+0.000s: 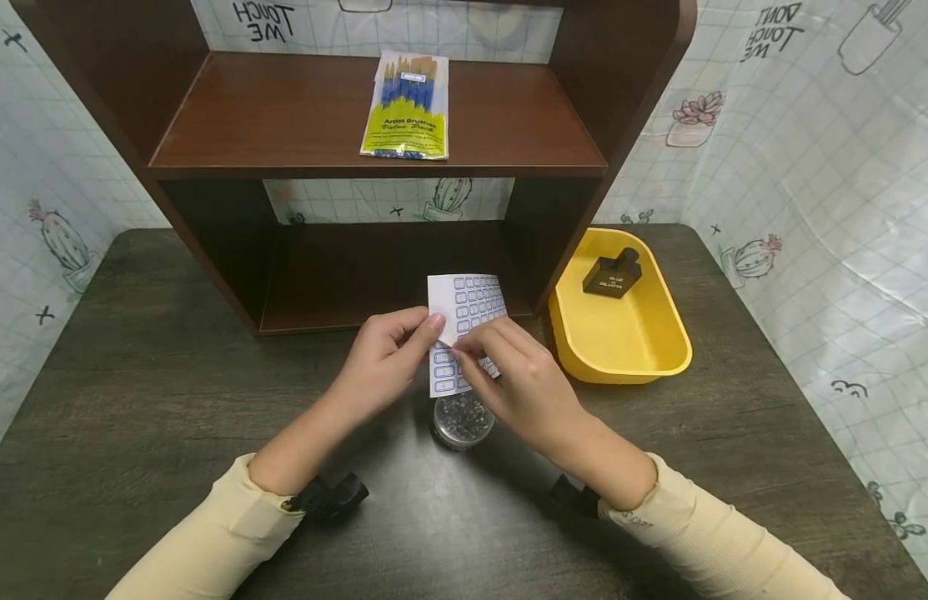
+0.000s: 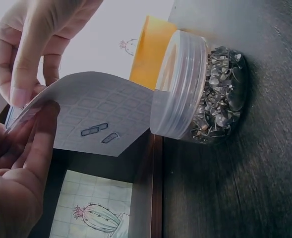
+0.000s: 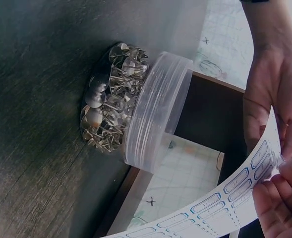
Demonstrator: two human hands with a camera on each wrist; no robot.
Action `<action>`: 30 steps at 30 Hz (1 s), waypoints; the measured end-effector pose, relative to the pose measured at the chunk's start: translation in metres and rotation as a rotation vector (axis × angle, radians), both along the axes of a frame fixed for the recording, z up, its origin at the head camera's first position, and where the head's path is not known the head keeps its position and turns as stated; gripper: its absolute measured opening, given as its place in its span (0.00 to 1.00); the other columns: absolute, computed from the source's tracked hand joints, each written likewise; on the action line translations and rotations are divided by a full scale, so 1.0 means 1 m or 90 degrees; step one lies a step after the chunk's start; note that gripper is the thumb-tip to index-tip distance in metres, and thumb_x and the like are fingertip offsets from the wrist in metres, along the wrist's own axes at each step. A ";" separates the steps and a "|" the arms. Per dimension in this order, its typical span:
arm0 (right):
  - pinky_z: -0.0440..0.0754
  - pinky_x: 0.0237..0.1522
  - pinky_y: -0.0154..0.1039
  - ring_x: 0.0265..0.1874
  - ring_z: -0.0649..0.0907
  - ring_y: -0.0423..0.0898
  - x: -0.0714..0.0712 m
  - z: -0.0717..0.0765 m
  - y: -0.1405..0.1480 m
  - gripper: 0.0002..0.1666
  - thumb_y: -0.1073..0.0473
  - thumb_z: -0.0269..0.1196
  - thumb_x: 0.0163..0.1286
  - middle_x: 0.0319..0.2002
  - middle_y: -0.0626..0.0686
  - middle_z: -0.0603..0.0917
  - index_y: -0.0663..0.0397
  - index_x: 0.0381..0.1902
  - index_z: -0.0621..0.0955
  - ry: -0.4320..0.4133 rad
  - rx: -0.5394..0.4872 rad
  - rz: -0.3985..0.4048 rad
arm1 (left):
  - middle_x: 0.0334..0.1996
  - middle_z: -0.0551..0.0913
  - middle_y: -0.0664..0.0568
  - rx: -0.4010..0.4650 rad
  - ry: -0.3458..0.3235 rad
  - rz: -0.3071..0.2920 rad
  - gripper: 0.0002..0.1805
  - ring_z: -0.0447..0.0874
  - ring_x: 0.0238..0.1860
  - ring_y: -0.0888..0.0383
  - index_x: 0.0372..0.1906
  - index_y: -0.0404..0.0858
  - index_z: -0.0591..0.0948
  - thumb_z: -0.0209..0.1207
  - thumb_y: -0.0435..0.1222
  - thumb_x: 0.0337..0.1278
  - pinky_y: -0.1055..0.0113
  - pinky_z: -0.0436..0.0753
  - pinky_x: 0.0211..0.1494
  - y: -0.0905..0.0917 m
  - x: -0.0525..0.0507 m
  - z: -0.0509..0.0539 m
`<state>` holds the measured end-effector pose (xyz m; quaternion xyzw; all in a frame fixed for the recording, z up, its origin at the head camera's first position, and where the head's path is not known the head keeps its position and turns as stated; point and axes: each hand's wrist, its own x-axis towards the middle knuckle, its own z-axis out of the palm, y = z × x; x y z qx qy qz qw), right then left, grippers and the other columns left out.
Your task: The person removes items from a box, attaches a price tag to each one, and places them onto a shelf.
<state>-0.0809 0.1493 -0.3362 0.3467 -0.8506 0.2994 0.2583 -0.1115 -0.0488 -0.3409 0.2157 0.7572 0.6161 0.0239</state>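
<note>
Sleeves [image 1: 216, 525] are framing the near bench [image 1: 433, 542], left hand [image 1: 387, 354] gripping and right hand [image 1: 519, 379] pinching the sheet [image 1: 471, 310] beyond the jar [image 1: 462, 423], peeling seemingly unfinished, while the far brush pack [image 1: 406, 110] is already bearing a label [image 1: 413, 77].

The label sheet [image 1: 477, 302] is white paper printed with rows of small blue-bordered rectangles, plain along its upper left. It bends in a shallow curve, raised off the tabletop [image 1: 171, 383] between the left hand [image 1: 384, 358] and right hand [image 1: 519, 375]; a faint grid shows through its back.
</note>
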 end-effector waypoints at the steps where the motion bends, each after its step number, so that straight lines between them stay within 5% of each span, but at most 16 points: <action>1: 0.87 0.43 0.37 0.40 0.84 0.45 0.000 0.000 0.000 0.09 0.71 0.73 0.63 0.37 0.53 0.87 0.61 0.40 0.85 -0.009 -0.007 0.003 | 0.30 0.85 0.43 0.004 -0.006 -0.001 0.14 0.77 0.30 0.60 0.42 0.29 0.87 0.53 0.34 0.79 0.73 0.76 0.32 0.000 0.000 0.000; 7: 0.86 0.42 0.35 0.39 0.84 0.43 0.003 0.000 0.000 0.06 0.69 0.71 0.67 0.37 0.52 0.87 0.60 0.41 0.85 -0.060 -0.058 0.027 | 0.41 0.90 0.37 0.047 -0.050 -0.001 0.14 0.83 0.36 0.64 0.47 0.27 0.86 0.53 0.33 0.79 0.72 0.85 0.40 0.000 0.001 0.000; 13: 0.85 0.44 0.32 0.39 0.84 0.42 0.006 0.001 0.001 0.06 0.69 0.71 0.67 0.37 0.52 0.87 0.60 0.40 0.85 -0.097 -0.087 0.042 | 0.36 0.90 0.35 0.056 -0.061 0.033 0.12 0.82 0.29 0.62 0.50 0.28 0.84 0.55 0.33 0.78 0.72 0.77 0.30 -0.007 -0.001 -0.002; 19: 0.84 0.44 0.28 0.38 0.83 0.42 0.007 0.001 0.004 0.03 0.67 0.69 0.70 0.37 0.51 0.87 0.60 0.40 0.85 -0.117 -0.108 0.049 | 0.39 0.90 0.31 0.068 -0.099 0.080 0.12 0.85 0.30 0.63 0.50 0.27 0.83 0.56 0.32 0.77 0.72 0.83 0.33 -0.023 -0.002 -0.009; 24: 0.84 0.44 0.28 0.38 0.84 0.42 0.008 -0.001 0.011 0.03 0.66 0.69 0.70 0.37 0.52 0.87 0.60 0.39 0.85 -0.138 -0.121 0.040 | 0.37 0.89 0.33 0.036 -0.109 0.125 0.11 0.84 0.31 0.64 0.50 0.26 0.82 0.57 0.32 0.76 0.73 0.85 0.36 -0.045 -0.003 -0.017; 30: 0.85 0.45 0.25 0.36 0.84 0.40 0.010 -0.001 0.020 0.08 0.72 0.72 0.64 0.37 0.52 0.88 0.59 0.39 0.86 -0.156 -0.134 0.012 | 0.32 0.88 0.44 -0.031 -0.118 0.185 0.12 0.76 0.26 0.64 0.51 0.28 0.83 0.59 0.34 0.76 0.72 0.75 0.27 -0.073 -0.003 -0.027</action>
